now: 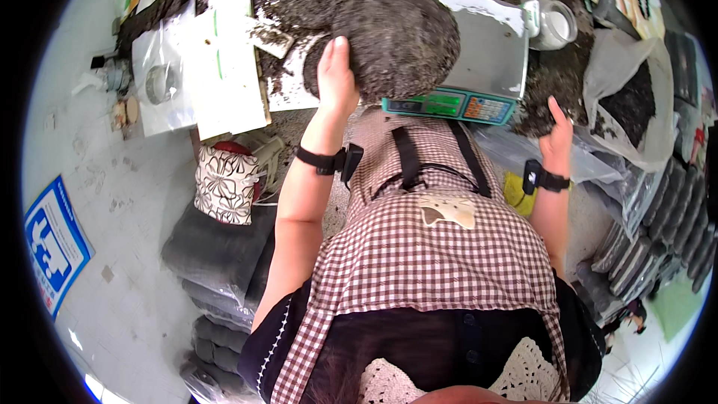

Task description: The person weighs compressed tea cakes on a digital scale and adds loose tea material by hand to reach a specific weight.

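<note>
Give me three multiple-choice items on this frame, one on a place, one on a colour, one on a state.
1. Where does the big dark round pressed cake lie?
A. on the floor
B. on the metal pan of the scale
C. in the clear bag at right

2. What colour is the front panel of the scale?
A. teal green
B. red
C. white

3. What is the left hand doing?
A. hanging free above the table
B. gripping the white jar
C. resting on the edge of the cake

Answers:
1 B, the cake sits over the shiny pan, above the display.
2 A, the strip with the displays is teal green.
3 C, its fingers lie against the cake's left rim, while the right hand is raised apart, holding nothing, near the loose dark leaves.
</note>
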